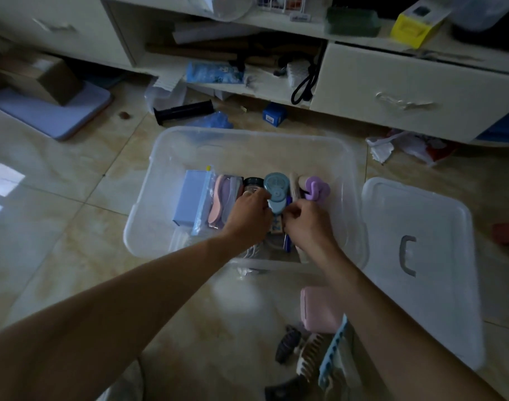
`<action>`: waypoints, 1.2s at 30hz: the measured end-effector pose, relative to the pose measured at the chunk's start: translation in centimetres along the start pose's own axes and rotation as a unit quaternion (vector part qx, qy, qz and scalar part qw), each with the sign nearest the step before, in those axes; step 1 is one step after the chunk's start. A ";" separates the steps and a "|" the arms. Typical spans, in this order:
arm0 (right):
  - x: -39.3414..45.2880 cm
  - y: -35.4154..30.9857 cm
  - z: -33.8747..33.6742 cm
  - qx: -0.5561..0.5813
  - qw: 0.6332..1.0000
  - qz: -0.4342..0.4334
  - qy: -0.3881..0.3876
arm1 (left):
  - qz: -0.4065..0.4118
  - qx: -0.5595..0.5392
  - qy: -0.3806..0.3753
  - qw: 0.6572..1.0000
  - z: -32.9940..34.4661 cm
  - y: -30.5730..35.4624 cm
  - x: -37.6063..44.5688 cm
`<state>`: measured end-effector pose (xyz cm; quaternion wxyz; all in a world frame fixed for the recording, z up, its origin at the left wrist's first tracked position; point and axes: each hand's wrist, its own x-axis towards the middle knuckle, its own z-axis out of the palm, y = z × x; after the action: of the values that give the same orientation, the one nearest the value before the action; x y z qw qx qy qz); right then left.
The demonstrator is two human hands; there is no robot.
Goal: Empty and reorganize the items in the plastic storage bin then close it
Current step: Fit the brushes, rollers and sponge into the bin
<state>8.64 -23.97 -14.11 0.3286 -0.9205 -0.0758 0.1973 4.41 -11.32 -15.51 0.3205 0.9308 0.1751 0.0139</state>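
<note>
Beige tiled floor, white cabinet

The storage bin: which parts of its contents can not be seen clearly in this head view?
- Items under the left hand and right hand: hidden by the hands.
- Fingertips on the blue round gadget: curled under, so the grip is unclear.
- Near corner of the clear bin: contents blurred behind its wall.
- Combs and clips on the floor: partly hidden by the right forearm.

No text reads clearly; the small blue box beyond the storage bin bears only a blurred white label.
</note>
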 end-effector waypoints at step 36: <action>-18.3 18.0 3.2 0.011 0.954 0.179 -0.241 | -0.190 -0.075 -0.460 0.864 12.4 1.3 -18.3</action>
<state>-9.21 -40.95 -22.05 0.2696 -0.8404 0.0149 0.4700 -10.61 -25.69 -22.97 0.4302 0.7534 0.1801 -0.4636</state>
